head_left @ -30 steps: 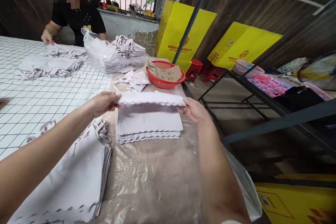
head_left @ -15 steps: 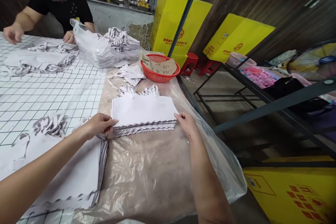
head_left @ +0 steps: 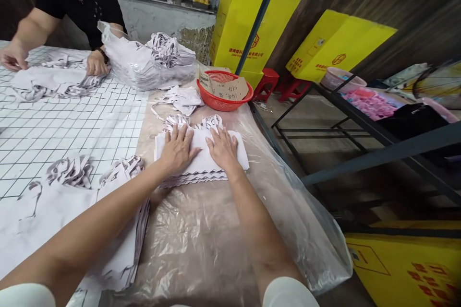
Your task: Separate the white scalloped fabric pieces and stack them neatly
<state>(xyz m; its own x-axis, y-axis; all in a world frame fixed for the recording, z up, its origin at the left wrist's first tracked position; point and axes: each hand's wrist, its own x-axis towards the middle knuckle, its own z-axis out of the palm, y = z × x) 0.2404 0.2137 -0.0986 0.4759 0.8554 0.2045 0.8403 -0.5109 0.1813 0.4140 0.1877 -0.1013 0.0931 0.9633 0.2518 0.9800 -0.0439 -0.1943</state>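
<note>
A stack of white fabric pieces [head_left: 201, 159] with wavy near edges lies on clear plastic sheeting, its bunched straps at the far side. My left hand [head_left: 178, 149] rests flat on the left part of the stack, fingers spread. On the right part lies my right hand [head_left: 222, 147], also flat with fingers apart. To the left, partly under my left forearm, is a larger pile of the same white fabric [head_left: 118, 230] with curled straps. Just beyond the stack sits a loose white strapped piece [head_left: 182, 100].
A red basket [head_left: 225, 103] holding marked cardboard stands at the table's right edge. Behind it is a plastic bag of white pieces [head_left: 144, 72]. Across the table a co-worker's hands [head_left: 96, 63] touch fabric. Metal racks [head_left: 360, 160] and yellow boxes [head_left: 248, 24] stand to the right.
My hands have left the near corners of the stack and moved inward and forward, now lying flat on top. The co-worker's hands have shifted onto the fabric, and the view has turned slightly.
</note>
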